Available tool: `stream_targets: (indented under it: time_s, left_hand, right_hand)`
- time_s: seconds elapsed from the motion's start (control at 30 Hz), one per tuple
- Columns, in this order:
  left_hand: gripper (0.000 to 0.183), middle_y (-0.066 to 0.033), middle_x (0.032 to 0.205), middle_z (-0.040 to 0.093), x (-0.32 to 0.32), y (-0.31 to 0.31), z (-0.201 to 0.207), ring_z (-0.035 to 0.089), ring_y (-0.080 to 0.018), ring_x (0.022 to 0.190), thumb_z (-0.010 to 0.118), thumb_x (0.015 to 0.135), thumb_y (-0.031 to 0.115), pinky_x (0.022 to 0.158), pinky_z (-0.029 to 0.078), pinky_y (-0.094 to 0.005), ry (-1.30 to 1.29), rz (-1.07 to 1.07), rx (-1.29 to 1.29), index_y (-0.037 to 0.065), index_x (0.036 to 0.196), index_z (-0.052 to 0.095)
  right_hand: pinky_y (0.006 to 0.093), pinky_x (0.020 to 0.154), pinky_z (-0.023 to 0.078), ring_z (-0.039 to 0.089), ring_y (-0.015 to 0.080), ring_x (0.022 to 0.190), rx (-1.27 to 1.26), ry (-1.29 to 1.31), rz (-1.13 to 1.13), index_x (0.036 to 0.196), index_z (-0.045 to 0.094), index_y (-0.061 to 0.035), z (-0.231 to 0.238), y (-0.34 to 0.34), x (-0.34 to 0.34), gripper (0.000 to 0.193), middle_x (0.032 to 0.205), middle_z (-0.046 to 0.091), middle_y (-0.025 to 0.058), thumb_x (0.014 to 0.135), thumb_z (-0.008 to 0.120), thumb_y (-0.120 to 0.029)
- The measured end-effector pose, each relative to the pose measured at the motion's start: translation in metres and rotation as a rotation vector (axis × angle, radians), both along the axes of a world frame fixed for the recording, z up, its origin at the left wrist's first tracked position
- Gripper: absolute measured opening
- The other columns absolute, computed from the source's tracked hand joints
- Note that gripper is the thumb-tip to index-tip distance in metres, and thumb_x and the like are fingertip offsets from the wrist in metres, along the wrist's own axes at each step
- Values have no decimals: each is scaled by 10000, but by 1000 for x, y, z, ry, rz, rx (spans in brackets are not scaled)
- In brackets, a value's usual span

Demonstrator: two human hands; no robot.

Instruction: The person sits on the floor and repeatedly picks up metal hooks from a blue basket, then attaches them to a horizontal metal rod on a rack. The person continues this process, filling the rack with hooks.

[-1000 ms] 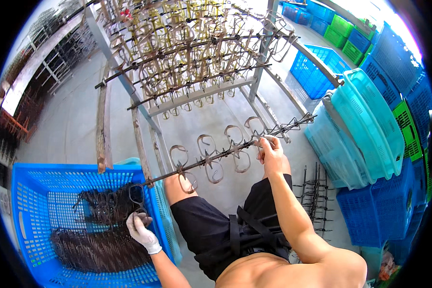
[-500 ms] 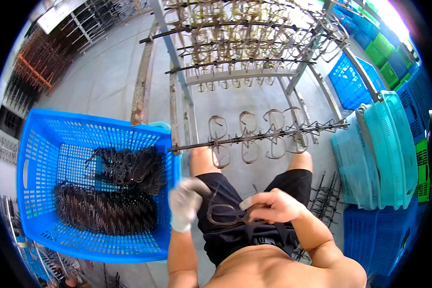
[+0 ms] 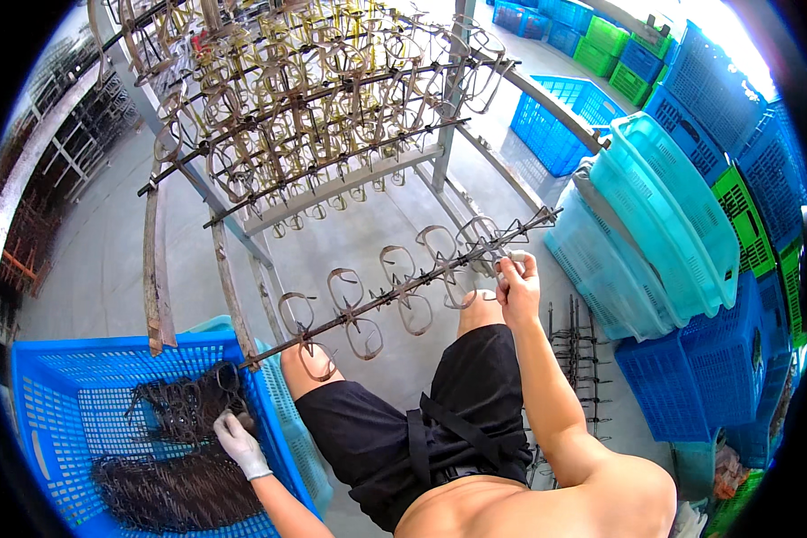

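Observation:
My left hand (image 3: 239, 441), in a white glove, reaches into the blue basket (image 3: 134, 345) on the left. Its fingers close on a dark eyeglass frame (image 3: 228, 380) at the upper pile. A second heap of dark frames (image 3: 175, 491) lies lower in the same basket. At the right part of the spiked rod (image 3: 368, 305), my right hand (image 3: 518, 280), with pale finger covers, pinches an eyeglass frame (image 3: 486, 267), partly hidden by the fingers. Several more brownish eyeglass frames (image 3: 360, 334) hang along that rod, loops above and below it.
Ahead stands a metal rack (image 3: 332, 184) with rods full of hanging frames. Stacked turquoise baskets (image 3: 663, 215) and blue crates (image 3: 681, 368) stand on the right. Spare spiked rods (image 3: 583, 354) lean by my right leg. My knees are under the front rod.
My left hand has gone down into the blue basket. My right hand has risen from my lap to the rod with the eyeglass frame. The view has turned to the right.

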State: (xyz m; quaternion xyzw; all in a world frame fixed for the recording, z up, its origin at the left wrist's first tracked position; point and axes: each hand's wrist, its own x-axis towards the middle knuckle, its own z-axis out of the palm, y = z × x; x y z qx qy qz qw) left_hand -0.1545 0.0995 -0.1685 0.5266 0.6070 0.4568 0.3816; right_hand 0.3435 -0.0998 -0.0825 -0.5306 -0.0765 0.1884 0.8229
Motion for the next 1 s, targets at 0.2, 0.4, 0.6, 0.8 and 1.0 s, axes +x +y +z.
stream_targets:
  time_s: [0.2,0.4,0.6,0.8,1.0]
  left_hand:
    - [177,-45,861,521,8,-30,5,475,-130,736,494,898,120,689,415,-263,34,-92,3,-36,974,529]
    - [176,-40,852,527,16,-29,7,481,-142,771,510,893,132,720,414,-276,121,-119,15,-37,938,535]
    - [210,-36,825,533,22,-28,7,483,-133,740,487,916,184,687,408,-270,-29,-53,10,-17,929,545]
    - [175,-89,835,582,15,-54,70,546,-150,708,521,860,155,622,435,-272,235,-39,506,4,930,577]
    - [108,-89,673,620,81,-118,178,588,-160,599,592,804,108,543,461,-277,71,-1062,-2,31,795,667]
  right_hand:
    - [211,337,265,363,51,412,-362,-60,90,942,528,-64,37,14,2,182,762,582,36,854,635,-181]
    - [204,402,288,407,43,478,-351,-95,44,903,562,-58,26,24,11,170,713,600,25,823,646,-183]
    - [209,477,387,498,66,547,-208,-44,3,1014,557,-54,5,26,12,256,797,603,28,825,653,-198]
    - [397,924,366,457,312,1061,-771,-918,-359,1121,530,6,29,19,-18,425,1110,497,180,778,668,-203]
    - [332,743,470,577,201,825,-210,-788,1526,1226,518,-62,100,10,-162,421,989,618,125,846,639,-198]
